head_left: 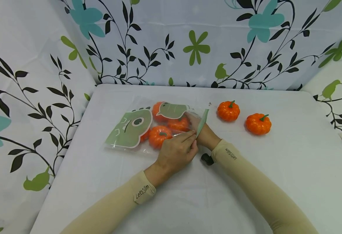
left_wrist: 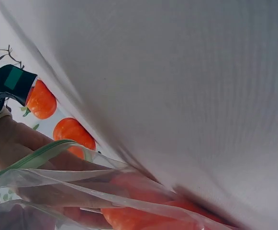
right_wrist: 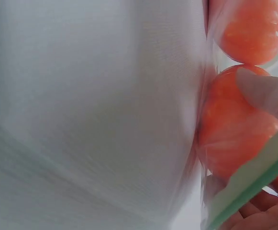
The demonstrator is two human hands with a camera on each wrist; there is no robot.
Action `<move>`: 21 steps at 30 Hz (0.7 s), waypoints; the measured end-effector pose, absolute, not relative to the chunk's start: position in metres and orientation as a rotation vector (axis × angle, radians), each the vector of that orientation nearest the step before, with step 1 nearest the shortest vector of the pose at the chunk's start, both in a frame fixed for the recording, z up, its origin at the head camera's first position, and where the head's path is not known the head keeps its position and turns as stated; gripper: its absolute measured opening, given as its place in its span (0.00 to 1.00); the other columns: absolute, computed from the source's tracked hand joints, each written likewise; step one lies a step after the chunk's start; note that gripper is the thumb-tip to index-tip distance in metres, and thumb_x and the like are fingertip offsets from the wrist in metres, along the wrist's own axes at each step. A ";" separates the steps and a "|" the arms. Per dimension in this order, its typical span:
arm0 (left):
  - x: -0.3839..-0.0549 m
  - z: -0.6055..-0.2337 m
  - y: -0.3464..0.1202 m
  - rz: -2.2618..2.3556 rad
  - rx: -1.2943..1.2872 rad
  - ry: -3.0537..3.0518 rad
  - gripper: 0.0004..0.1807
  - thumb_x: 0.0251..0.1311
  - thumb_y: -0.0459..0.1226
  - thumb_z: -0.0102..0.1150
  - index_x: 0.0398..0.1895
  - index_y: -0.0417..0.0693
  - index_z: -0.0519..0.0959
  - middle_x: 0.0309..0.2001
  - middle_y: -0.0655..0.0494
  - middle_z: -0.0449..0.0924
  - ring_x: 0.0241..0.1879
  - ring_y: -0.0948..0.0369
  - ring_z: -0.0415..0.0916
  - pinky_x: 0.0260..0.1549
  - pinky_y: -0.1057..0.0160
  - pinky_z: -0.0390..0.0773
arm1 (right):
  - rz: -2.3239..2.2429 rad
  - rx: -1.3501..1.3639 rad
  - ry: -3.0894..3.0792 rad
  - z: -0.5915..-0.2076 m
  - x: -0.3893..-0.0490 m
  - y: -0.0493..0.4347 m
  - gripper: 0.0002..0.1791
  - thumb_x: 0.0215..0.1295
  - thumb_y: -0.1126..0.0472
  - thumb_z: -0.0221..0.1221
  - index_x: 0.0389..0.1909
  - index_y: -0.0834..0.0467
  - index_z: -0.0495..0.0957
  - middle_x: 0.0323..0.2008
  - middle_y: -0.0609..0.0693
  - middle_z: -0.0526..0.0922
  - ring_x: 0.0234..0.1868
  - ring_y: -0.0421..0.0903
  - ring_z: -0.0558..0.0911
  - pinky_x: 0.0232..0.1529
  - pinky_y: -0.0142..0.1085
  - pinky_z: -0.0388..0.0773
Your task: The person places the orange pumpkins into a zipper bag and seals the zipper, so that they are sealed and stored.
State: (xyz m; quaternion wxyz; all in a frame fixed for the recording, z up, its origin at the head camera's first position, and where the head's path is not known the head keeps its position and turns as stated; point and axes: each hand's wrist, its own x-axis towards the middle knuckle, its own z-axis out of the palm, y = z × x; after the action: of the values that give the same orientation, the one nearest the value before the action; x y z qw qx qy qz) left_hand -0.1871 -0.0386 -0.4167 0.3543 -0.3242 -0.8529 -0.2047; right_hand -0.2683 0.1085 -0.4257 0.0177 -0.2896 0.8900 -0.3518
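A clear zip bag (head_left: 130, 130) with green dinosaur print lies on the table, holding several small orange toy pumpkins (head_left: 159, 137). My left hand (head_left: 178, 151) pinches the bag's near edge at the mouth, beside the green zip strip (head_left: 202, 122). Through that mouth reaches my right hand (head_left: 193, 121), around a pumpkin (head_left: 179, 124) just inside. Its thumb (right_wrist: 265, 93) lies against this pumpkin in the right wrist view; its other fingers are partly hidden. The left wrist view shows the right hand (left_wrist: 43, 148) behind the clear film.
Two more orange pumpkins, one farther back (head_left: 228, 111) and one to its right (head_left: 258, 124), stand on the white table (head_left: 171, 201) right of the bag. A black wrist device (head_left: 207, 159) sits at the right cuff. Patterned cloth (head_left: 159, 32) hangs behind the table.
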 end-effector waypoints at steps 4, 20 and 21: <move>-0.188 -0.417 -0.039 -0.529 -0.836 -2.202 0.13 0.55 0.32 0.63 0.42 0.41 0.89 0.44 0.52 0.88 0.43 0.59 0.87 0.42 0.63 0.84 | -1.106 -0.796 2.761 -0.425 -0.264 0.113 0.39 0.65 0.64 0.65 0.73 0.71 0.60 0.70 0.67 0.67 0.70 0.62 0.69 0.70 0.53 0.64; -0.189 -0.413 -0.038 -0.533 -0.849 -2.211 0.14 0.56 0.32 0.63 0.46 0.39 0.88 0.46 0.49 0.88 0.44 0.58 0.87 0.40 0.62 0.85 | -1.188 -0.749 2.717 -0.423 -0.234 0.149 0.13 0.66 0.69 0.61 0.51 0.62 0.83 0.46 0.52 0.86 0.45 0.48 0.82 0.49 0.46 0.81; -0.189 -0.413 -0.037 -0.532 -0.848 -2.213 0.14 0.56 0.32 0.63 0.45 0.39 0.88 0.45 0.50 0.88 0.44 0.58 0.87 0.39 0.62 0.85 | -1.180 -0.744 2.718 -0.423 -0.235 0.148 0.13 0.65 0.70 0.60 0.50 0.63 0.83 0.45 0.52 0.87 0.43 0.47 0.82 0.46 0.44 0.81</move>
State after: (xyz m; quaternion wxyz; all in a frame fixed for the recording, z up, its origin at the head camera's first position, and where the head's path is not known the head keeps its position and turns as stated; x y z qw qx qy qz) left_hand -0.1885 -0.0374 -0.4130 0.3491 -0.3271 -0.8538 -0.2055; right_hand -0.2349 0.1476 -0.4230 0.0434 -0.2434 0.8889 -0.3858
